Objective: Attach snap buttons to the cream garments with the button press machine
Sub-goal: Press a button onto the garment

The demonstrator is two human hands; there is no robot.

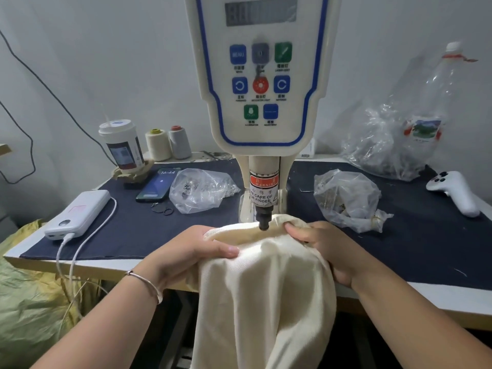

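Both hands, left hand (205, 249) and right hand (316, 238), pinch the cream garment (266, 288); its edge lies directly under the press punch (263, 222), between them

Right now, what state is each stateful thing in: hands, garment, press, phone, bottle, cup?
left hand: grips the garment
right hand: grips the garment
cream garment: bunched under the punch, hanging off the table edge
press punch: tip at the fabric
phone: screen lit
plastic bottle: capped
paper cup: lidded
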